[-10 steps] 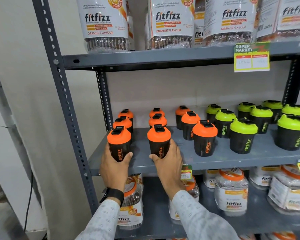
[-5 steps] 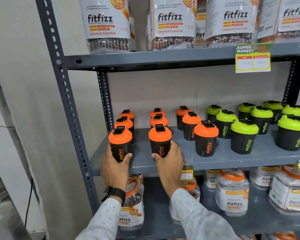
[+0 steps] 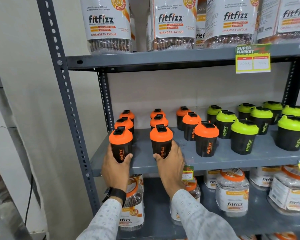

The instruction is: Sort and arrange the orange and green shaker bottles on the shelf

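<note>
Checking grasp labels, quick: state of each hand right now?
Left hand: closed on the front-left orange shaker.
Right hand: closed on the front orange shaker of the second column.

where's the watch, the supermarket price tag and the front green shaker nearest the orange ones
watch (image 3: 116, 195), head view, on the black strap at the left wrist
supermarket price tag (image 3: 252, 58), head view, middle of the yellow card
front green shaker (image 3: 243, 142), head view, on its black body below the lid

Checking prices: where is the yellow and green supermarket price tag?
In the head view, upper right: the yellow and green supermarket price tag hangs from the upper grey metal shelf's front edge.
</note>
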Tool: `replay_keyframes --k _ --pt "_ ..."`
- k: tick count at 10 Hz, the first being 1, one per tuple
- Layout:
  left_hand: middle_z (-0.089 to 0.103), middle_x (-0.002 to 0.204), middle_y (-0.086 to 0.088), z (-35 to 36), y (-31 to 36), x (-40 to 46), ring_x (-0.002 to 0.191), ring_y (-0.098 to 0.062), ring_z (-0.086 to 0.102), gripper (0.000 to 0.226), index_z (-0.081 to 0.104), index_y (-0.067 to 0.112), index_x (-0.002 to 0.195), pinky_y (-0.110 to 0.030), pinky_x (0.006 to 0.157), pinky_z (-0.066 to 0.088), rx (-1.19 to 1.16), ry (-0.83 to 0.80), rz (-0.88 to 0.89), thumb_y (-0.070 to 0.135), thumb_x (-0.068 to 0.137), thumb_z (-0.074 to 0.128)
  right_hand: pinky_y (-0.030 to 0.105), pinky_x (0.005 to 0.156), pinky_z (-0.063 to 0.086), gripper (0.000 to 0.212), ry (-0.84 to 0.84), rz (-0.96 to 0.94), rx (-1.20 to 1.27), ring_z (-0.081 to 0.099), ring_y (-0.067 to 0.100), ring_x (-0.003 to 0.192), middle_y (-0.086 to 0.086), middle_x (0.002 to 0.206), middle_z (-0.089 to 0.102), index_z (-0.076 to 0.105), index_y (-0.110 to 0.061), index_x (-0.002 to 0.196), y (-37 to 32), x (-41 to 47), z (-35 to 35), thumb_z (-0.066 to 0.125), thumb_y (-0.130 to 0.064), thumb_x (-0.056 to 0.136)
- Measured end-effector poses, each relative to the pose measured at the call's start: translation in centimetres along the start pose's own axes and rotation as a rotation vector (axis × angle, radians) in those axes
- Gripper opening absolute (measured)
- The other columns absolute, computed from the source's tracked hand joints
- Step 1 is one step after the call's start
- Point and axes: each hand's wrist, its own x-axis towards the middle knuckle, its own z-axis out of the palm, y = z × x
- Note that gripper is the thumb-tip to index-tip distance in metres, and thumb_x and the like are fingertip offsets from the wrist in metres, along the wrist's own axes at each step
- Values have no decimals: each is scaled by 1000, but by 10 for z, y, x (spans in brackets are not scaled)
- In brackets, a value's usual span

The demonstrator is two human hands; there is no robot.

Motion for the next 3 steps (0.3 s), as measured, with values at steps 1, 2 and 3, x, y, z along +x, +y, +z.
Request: replay_keyframes --k 1,2,3 --pt "67 132 -6 1 0 0 119 -29 64 81 46 26 149 -52 97 55 9 18 7 41 79 83 44 111 46 87 -3 4 5 53 29 137 5 146 55 39 -17 154 4 0 4 85 -34 83" --pt "65 135 -7 -2 0 0 122 -30 63 86 42 26 151 -54 98 55 5 -5 -1 47 77 82 45 111 45 89 -6 10 4 52 30 138 5 147 54 37 -17 155 0 -2 2 85 -36 83" --pt "51 152 -11 -1 1 -5 138 -34 50 105 27 24 159 -56 108 47 2 17 -68 55 75 82 44 113 42 98 3 22 88 44 28 144 5 152 47 30 -18 159 0 -6 -3 84 -43 82"
